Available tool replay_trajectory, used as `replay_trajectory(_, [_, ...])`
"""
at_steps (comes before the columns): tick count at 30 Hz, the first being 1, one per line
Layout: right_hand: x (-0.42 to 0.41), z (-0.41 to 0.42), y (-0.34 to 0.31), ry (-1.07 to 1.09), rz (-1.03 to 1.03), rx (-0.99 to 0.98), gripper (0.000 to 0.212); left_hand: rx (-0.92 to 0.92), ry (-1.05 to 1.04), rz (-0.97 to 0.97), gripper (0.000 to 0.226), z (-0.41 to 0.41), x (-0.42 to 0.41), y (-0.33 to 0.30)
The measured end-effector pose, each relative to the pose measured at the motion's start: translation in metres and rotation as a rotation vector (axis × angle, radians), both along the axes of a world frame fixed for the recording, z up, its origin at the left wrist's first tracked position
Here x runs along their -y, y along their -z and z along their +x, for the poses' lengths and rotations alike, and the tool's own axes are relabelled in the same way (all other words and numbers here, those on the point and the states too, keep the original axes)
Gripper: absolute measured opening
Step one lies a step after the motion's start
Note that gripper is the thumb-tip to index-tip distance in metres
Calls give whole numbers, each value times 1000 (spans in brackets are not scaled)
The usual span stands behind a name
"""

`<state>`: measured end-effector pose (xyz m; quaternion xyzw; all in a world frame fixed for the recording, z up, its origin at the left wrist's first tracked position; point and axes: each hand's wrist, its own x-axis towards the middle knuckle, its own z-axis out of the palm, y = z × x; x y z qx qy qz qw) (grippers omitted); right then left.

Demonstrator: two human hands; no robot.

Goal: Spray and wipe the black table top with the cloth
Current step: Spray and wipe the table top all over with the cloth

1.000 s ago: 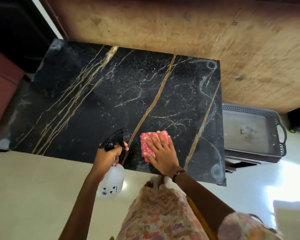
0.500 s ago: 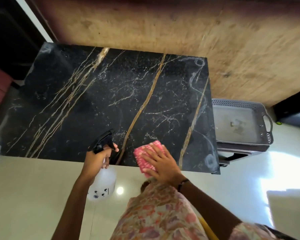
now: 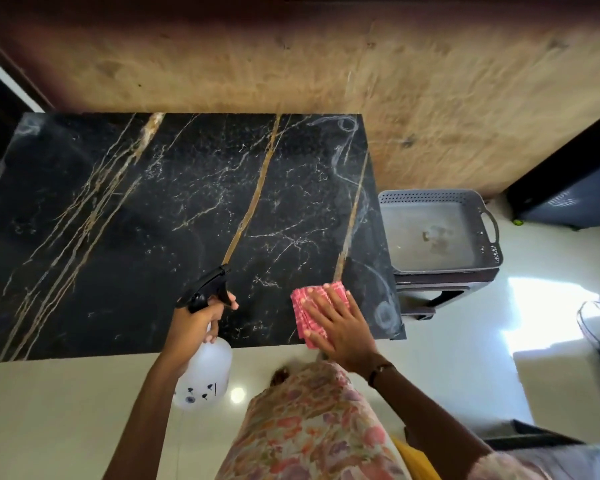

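Observation:
The black marble table top [image 3: 153, 220] with gold veins fills the middle of the view. My left hand [image 3: 193, 323] grips the neck of a clear spray bottle [image 3: 207, 374] with a black trigger head [image 3: 207, 289], held over the table's near edge. My right hand [image 3: 336, 323] lies flat, fingers spread, pressing a pink patterned cloth [image 3: 305, 306] onto the table near its front right corner. Pale smear rings show on the right part of the table.
A grey plastic basket [image 3: 489, 216] stands on a low dark stool just right of the table. A brown textured wall [image 3: 326, 64] runs behind the table. The floor [image 3: 49, 410] is pale and glossy. A dark cabinet [image 3: 575, 188] is at the far right.
My right hand has slid the pink cloth rightward along the table's near edge toward the front right corner. The left hand keeps holding the spray bottle.

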<state>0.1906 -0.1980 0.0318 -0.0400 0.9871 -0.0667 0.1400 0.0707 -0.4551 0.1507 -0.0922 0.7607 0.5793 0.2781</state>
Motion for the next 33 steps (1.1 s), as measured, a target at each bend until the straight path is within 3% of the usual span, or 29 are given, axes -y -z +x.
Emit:
replay_trajectory(4, [-58, 9, 0, 40, 39, -42, 60, 27, -27, 16, 24, -8, -26, 1])
replay_trajectory(10, [-97, -78, -6, 346, 1, -78, 64, 122, -61, -94, 22, -22, -70, 5])
replay_trajectory(12, [-79, -100, -1, 297, -15, -69, 63, 109, -63, -76, 22, -25, -81, 5])
replay_trajectory(15, [-60, -96, 4, 51, -34, -70, 61, 45, -56, 2, 27, -27, -103, 1])
replay_trajectory(18, [-87, -73, 9, -136, -73, -89, 60, 6, -32, 8, 25, -36, -125, -2])
replay_trajectory(21, [-138, -79, 11, -91, -27, -119, 61, 28, -20, -9, 26, -48, -146, 1])
replay_trajectory(27, [-160, -195, -1, 151, -33, -113, 61, 14, -77, 54, 27, -73, -181, 5])
replay_trajectory(30, [-139, -225, 3, 40, -14, -80, 64, 5, -92, 73, 27, -90, -197, 10])
replay_trajectory(33, [-149, -209, 5, -216, -22, -93, 63, 15, -84, 43, 25, -108, -212, 11])
